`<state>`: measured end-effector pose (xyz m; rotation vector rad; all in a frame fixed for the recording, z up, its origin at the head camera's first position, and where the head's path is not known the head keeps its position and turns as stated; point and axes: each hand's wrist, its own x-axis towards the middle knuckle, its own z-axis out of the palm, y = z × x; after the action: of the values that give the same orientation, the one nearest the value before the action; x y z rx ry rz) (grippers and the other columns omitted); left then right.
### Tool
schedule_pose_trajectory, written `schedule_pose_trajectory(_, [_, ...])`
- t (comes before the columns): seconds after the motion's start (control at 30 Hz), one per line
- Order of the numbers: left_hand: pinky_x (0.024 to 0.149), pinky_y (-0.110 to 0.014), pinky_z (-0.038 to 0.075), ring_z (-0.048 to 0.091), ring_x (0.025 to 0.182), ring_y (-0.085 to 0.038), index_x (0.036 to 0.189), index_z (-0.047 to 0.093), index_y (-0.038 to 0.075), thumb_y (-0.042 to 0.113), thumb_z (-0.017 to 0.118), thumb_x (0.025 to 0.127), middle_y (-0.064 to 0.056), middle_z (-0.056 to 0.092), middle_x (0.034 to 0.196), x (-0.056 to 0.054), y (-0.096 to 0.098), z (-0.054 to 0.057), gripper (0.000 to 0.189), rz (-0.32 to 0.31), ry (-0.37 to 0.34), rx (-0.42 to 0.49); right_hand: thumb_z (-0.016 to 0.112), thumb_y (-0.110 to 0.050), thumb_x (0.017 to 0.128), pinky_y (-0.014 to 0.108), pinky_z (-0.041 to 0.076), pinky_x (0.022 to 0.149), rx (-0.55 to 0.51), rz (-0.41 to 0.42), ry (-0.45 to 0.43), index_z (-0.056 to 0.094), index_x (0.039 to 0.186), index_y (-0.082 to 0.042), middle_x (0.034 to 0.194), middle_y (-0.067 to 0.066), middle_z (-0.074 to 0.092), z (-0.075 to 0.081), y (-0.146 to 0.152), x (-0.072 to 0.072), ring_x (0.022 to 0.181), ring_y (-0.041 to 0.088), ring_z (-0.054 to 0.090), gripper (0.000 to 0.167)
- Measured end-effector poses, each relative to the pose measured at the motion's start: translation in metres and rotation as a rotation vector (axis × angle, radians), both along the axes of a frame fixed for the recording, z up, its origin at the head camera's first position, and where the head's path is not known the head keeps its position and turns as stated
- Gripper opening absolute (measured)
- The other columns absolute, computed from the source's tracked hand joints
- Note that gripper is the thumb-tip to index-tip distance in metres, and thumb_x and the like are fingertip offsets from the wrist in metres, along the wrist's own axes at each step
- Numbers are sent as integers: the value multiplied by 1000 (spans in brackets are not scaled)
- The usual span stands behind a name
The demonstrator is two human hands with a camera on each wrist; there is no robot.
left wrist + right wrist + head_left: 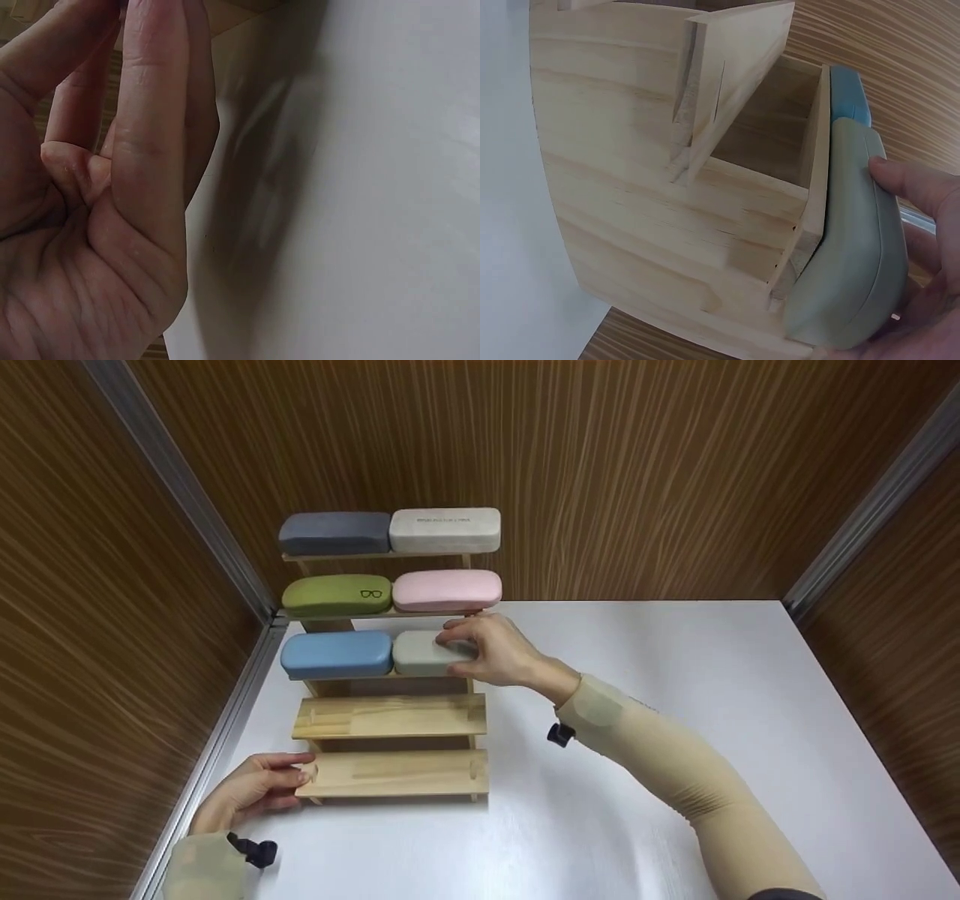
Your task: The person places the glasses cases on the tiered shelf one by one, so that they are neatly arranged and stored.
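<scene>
A tiered wooden rack (390, 774) stands on the white tabletop. On its third tier from the top, my right hand (499, 652) grips a pale grey-green glasses case (420, 652) by its right end. The right wrist view shows the thumb on one side of that case (847, 240) and fingers at the other, with the case lying along the tier's edge. A blue glasses case (337, 654) sits directly left of it. My left hand (251, 787) pinches the left end of the lowest tier; in the left wrist view the fingertips are cut off at the top.
Higher up the rack are a green case (337, 595) with a glasses drawing, a pink case (448, 589), a dark grey-blue case (334, 532) and an off-white case (445, 531). Wood-grain walls (637, 472) enclose the white tabletop (637, 780) behind and at both sides.
</scene>
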<state>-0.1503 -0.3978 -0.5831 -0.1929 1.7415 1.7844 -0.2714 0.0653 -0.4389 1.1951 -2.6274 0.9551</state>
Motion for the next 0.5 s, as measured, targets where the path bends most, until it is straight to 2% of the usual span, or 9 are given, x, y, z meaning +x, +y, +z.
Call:
schedule_pose_trajectory(0.17, [80,-26,73,80,92,-5,125,85,33,9,77,105,10,81,108,-1,0,0,32,-9,32,-39,91,-22,92,57,58,123,39,-13,84,82,131,-7,143,18,78,-1,-1,5,136,37,75,42])
schedule_pose_trajectory(0.4, [75,-23,72,80,88,-3,126,85,30,7,79,104,12,81,107,-5,5,6,32,-29,88,-99,90,-26,95,57,63,112,-5,-19,217,83,128,-7,140,18,80,-4,4,11,132,40,74,38])
schedule_pose_trajectory(0.5, [71,-21,70,80,85,-3,130,85,22,6,80,103,12,81,105,-8,7,10,32,-40,123,-143,89,-27,97,57,61,117,-53,-25,243,84,126,-5,141,18,79,-4,12,15,134,40,74,37])
